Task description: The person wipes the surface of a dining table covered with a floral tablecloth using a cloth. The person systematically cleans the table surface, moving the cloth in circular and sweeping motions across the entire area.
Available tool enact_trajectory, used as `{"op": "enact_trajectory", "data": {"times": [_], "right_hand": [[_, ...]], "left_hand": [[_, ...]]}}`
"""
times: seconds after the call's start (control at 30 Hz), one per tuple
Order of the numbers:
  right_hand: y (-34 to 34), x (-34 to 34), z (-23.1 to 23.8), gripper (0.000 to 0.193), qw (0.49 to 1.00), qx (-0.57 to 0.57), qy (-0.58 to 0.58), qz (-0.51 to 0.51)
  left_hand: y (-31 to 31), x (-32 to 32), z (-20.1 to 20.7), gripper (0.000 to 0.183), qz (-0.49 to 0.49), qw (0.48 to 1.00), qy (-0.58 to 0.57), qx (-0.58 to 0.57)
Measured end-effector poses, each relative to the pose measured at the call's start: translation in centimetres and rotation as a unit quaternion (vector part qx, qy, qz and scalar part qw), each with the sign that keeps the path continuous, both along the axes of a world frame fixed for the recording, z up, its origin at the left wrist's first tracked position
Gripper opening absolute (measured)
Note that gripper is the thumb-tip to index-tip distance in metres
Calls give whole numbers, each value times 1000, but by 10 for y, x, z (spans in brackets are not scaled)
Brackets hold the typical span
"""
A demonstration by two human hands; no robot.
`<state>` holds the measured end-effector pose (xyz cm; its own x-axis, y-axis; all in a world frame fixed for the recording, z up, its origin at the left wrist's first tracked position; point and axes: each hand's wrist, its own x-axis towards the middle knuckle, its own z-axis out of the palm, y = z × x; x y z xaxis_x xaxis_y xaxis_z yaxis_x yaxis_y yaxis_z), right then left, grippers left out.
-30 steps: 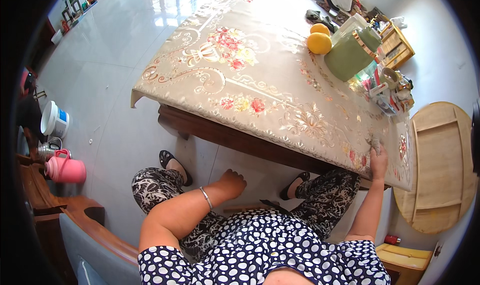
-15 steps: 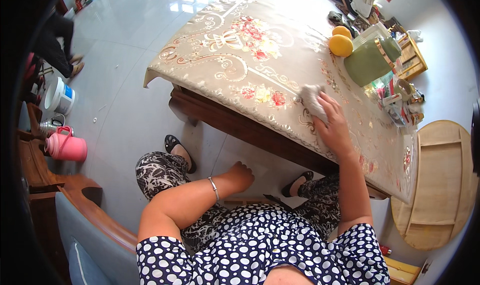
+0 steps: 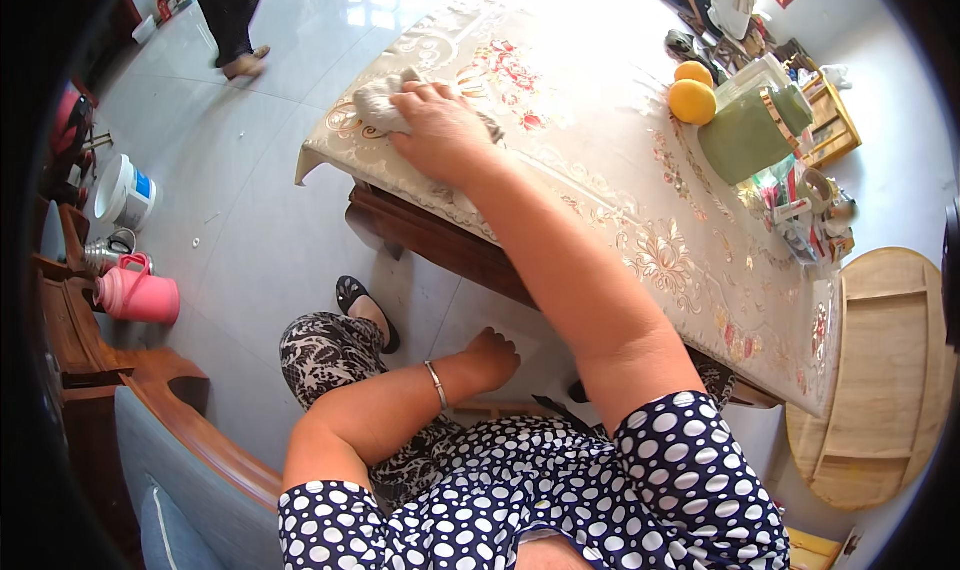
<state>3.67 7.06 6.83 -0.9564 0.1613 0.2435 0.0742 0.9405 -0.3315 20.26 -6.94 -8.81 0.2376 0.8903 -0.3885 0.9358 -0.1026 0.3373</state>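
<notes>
My right hand (image 3: 445, 138) presses a crumpled pale cloth (image 3: 376, 106) flat onto the patterned tablecloth (image 3: 600, 120), close to the table's left corner. Its fingers lie over the rag, and the arm reaches across the near edge. My left hand (image 3: 493, 361) is curled into a fist in front of my lap, a bracelet (image 3: 437, 384) on its wrist; nothing shows in it. Below the hands, the dark wooden table frame (image 3: 440, 240) runs under the cloth's scalloped hem.
Two orange fruits (image 3: 692, 101) and a green jug (image 3: 755, 130) stand at the table's right, near small packets and a tape roll (image 3: 818, 185). A round wooden board (image 3: 870, 380) leans at right. On the left are a pink thermos (image 3: 140, 290), a white bucket (image 3: 125, 192) and a walking person (image 3: 230, 15).
My right hand has swept the cloth leftward along the table, from near the middle of the front edge to the left corner. The left fist stays put. The person at far left has moved rightward.
</notes>
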Motion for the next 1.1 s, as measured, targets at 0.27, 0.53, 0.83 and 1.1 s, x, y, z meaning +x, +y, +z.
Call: {"op": "enact_trajectory", "data": {"times": [0.27, 0.53, 0.83, 1.1], "right_hand": [[-3, 48, -3, 52, 1000, -2, -4, 23], [36, 213, 14, 55, 999, 20, -24, -44], [104, 413, 11, 45, 951, 24, -1, -309], [211, 635, -30, 42, 801, 50, 36, -595]], "left_hand": [[7, -2, 4, 26, -1, 1000, 9, 5], [9, -1, 2, 30, -11, 999, 36, -16], [2, 1, -8, 29, -15, 999, 40, -23], [6, 3, -10, 30, -36, 998, 42, -34]]}}
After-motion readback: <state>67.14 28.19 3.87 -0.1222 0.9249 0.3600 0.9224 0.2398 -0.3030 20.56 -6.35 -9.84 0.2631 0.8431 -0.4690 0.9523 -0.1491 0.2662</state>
